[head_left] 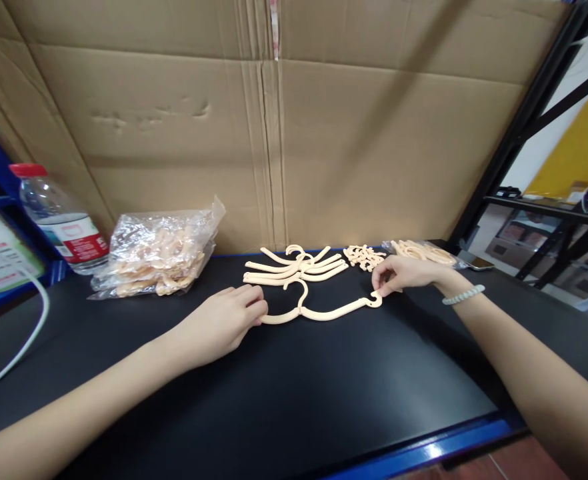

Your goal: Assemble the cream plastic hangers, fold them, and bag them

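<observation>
Forearms (99, 400) nearest. Left hand (231, 313) pinching left end of one beige hanger (334, 313); right hand (399, 273) pinching one small hook (375, 302) at its right end. Hanger flat on black tabletop (299, 393), long axis left-right, neck pointing away. Beyond: roughly four overlapping hangers (319, 267), one hook pile (361, 257), two plastic bags (159, 247), one bottle (79, 233).

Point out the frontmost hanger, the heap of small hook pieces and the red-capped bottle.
Frontmost hanger (301, 311): head view, on the joint below its hook.
Heap of small hook pieces (363, 257): head view, mid-heap.
Red-capped bottle (71, 231): head view, on its label.
</observation>
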The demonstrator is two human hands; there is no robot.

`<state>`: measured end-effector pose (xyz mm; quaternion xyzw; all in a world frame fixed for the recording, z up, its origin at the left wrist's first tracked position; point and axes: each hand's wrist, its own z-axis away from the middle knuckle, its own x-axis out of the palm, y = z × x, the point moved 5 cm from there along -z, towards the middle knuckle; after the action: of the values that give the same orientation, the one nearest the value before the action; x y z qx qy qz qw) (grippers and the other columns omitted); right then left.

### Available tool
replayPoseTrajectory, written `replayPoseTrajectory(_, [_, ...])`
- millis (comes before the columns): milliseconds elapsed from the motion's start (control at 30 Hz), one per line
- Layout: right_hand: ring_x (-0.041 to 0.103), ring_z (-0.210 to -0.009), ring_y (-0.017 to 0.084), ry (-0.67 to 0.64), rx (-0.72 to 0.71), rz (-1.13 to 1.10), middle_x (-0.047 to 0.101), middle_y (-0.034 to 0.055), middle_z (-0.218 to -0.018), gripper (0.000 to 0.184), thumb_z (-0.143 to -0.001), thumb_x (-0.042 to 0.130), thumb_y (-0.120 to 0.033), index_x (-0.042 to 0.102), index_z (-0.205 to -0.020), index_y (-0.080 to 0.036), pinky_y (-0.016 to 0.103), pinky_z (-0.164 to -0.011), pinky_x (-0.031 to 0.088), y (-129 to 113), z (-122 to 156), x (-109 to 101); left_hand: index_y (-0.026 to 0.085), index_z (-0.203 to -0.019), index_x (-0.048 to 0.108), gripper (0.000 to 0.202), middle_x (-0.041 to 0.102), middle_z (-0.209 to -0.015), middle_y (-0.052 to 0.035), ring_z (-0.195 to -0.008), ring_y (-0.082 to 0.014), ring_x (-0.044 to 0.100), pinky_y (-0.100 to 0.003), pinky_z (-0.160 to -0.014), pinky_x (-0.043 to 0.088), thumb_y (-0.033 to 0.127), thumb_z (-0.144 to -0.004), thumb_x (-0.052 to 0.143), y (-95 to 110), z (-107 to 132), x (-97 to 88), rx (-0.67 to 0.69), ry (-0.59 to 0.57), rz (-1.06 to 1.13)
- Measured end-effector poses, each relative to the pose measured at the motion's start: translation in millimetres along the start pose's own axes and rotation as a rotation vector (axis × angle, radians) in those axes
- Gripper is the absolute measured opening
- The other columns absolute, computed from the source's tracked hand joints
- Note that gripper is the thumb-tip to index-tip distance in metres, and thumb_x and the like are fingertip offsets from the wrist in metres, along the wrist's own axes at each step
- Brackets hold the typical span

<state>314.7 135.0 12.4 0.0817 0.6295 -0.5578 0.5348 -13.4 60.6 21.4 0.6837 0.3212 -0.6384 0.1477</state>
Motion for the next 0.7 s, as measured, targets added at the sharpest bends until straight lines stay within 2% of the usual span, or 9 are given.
replayPoseTrajectory(167, [0.052, -0.060, 0.015, -0.017, 0.018, 0.097, 0.064, 0.0041, -0.068, 0.028, -0.070, 0.070, -0.042, 0.070, -0.074, -0.015, 0.027, -0.056, 0.038, 5, -1, 2, 0.018, -0.090, 0.060, 0.024, 0.058, -0.088, -0.0054, -0.075, -0.0196, 0.056, -0.032, -0.071, 0.044, 0.020, -0.097, 0.036, -4, -1, 0.9, -0.018, -0.069, 0.053])
replayPoseTrajectory(533, [0.052, -0.061, 0.015, -0.046, 0.061, 0.103, 0.064, 0.0051, -0.069, 0.031, -0.069, 0.068, -0.045, 0.068, -0.074, -0.014, 0.026, -0.055, 0.038, -3, 1, 6, 0.021, -0.090, 0.062, 0.024, 0.061, -0.084, -0.0034, -0.075, -0.0184, 0.060, -0.029, -0.070, 0.043, 0.020, -0.095, 0.039, -7, 0, -8.5, 0.005, -0.043, 0.138])
replayPoseTrajectory(700, [0.052, -0.062, 0.016, -0.055, 0.069, 0.119, 0.064, 0.0048, -0.069, 0.031, -0.067, 0.068, -0.044, 0.068, -0.073, -0.014, 0.027, -0.057, 0.038, 1, 1, 3, 0.021, -0.087, 0.063, 0.018, 0.064, -0.087, -0.0022, -0.076, -0.0166, 0.061, -0.025, -0.069, 0.044, 0.022, -0.092, 0.045, -20, 1, -9.9, -0.022, -0.099, 0.299])
